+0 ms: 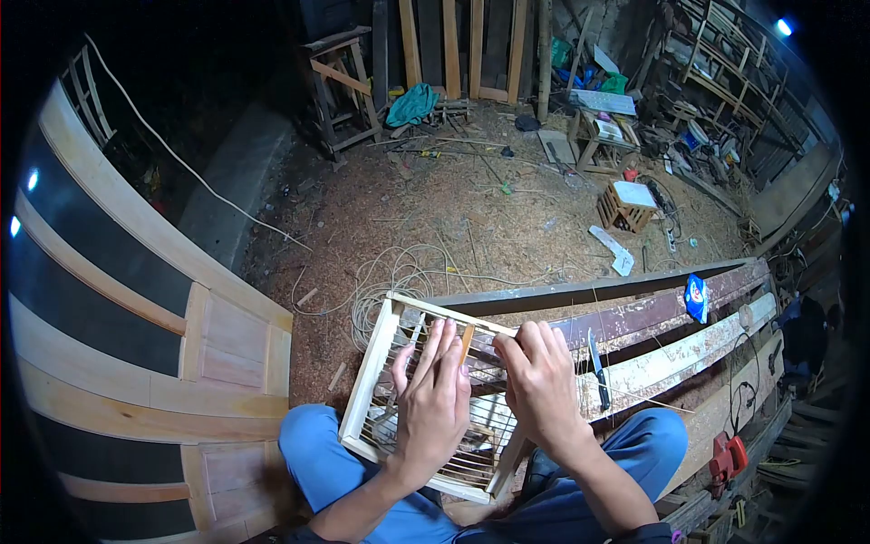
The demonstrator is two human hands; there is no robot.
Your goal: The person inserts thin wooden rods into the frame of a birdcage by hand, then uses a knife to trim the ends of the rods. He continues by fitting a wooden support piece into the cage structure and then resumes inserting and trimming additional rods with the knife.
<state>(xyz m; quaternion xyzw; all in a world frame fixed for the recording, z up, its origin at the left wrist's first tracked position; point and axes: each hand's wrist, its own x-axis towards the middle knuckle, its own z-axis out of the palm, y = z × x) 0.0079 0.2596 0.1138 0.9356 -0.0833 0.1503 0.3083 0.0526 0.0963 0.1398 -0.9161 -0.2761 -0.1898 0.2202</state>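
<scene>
A light wooden cage point(370, 367) with thin rods across it rests tilted over my lap. My left hand point(428, 399) lies over the rods, its fingers stretched towards the far rail. Beside its index finger and thumb stands a short orange-brown wooden strip point(467, 344). My right hand point(542, 385) is closed at the cage's far right corner, fingertips bent down at the rail; what they pinch is hidden. To its right, a knife point(600, 376) with a black handle lies across the planks.
A bench of long planks point(634, 381) runs off to the right, bearing a blue packet point(696, 299) and a red tool point(727, 456). Coiled cable point(390, 272) lies on the shavings-covered ground. A panelled wooden door point(240, 340) stands at left; a small crate point(627, 207) is farther off.
</scene>
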